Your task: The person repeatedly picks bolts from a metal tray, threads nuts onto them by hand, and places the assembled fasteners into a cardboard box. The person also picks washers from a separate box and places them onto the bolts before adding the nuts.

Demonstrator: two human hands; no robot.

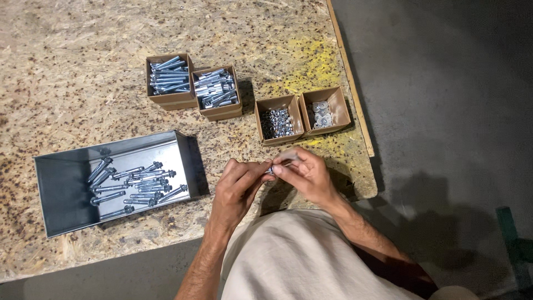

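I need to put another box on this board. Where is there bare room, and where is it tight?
Bare board lies left of the bolt boxes and above the metal tray; a narrower patch lies between tray and nut box. It is tight at the right edge, where the washer box and both hands, left hand and right hand, crowd.

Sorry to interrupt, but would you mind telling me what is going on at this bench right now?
A person at a chipboard table holds a small metal fastener between the left hand and the right hand, fingertips meeting on it. Ahead stand four small cardboard boxes: two with bolts, one with nuts, one with washers. To the left, a metal tray holds more bolts with parts on them.
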